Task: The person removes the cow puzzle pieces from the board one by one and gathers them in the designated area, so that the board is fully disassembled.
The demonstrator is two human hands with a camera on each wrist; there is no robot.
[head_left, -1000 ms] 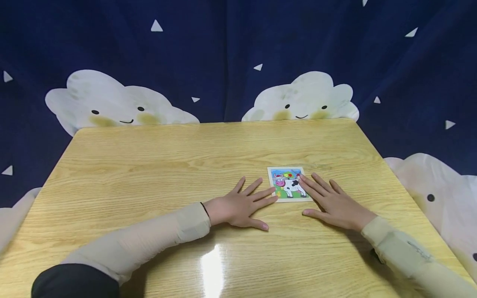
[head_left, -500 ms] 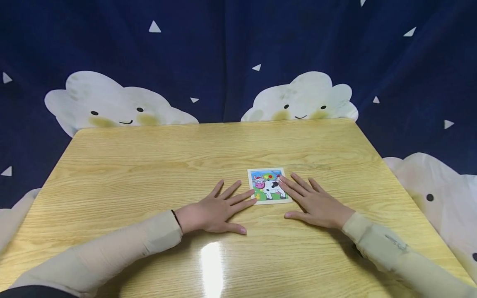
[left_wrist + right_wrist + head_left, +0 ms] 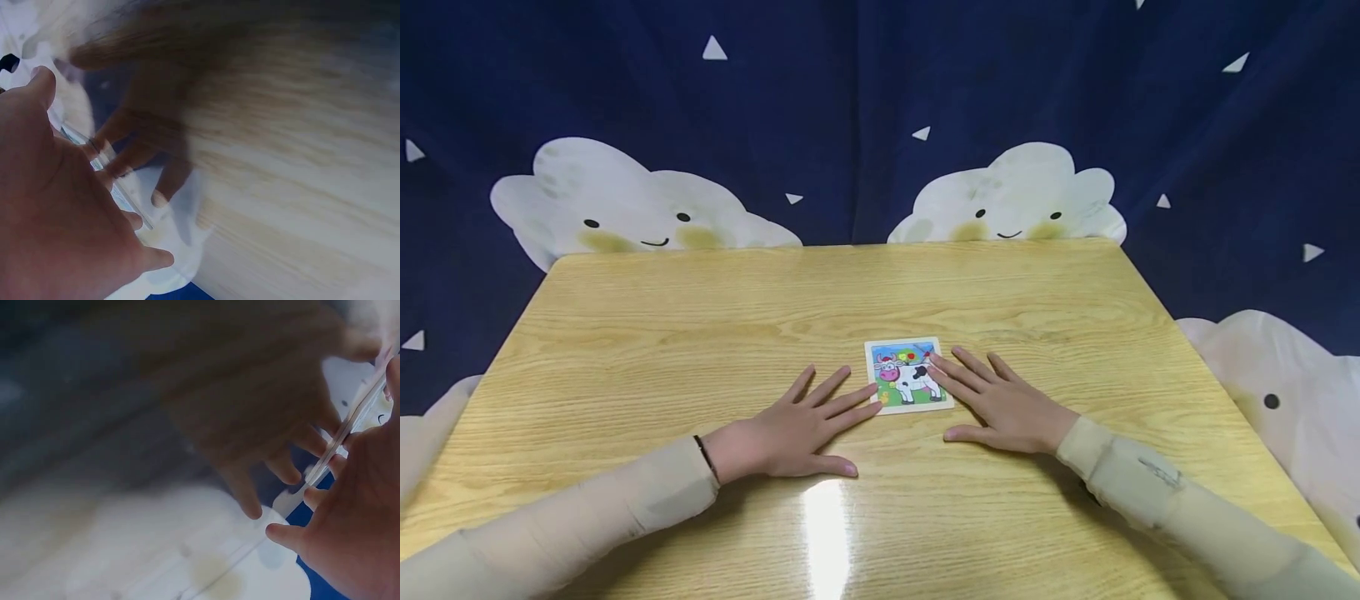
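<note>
Near the middle of the tabletop (image 3: 737, 308), a card (image 3: 906, 379) with a cow picture and a pale border lies between two hands. The left hand (image 3: 782, 433) lies palm down, fingers straight and spread, its index and middle tips touching the card's left edge near the lower corner; its grip is loose, curled round nothing. The right hand (image 3: 1018, 408) is likewise spread, its index and middle tips over the right part of the card, its thumb on the wood; that grip too is straight-fingered. Both wrist views show the card nearly edge-on beyond the fingers, with each hand mirrored in the gloss.

Wood grain runs wide from the card to the far edge, and broadly out to the left and right edges; all three are well apart from it. More wood lies between the card and the person, where a glare (image 3: 826, 533) shines. Just behind the far edge hangs a dark blue curtain (image 3: 850, 83) printed with clouds and small white triangles. A dark mark (image 3: 1159, 472) on the right sleeve (image 3: 1210, 517) is too small to read.
</note>
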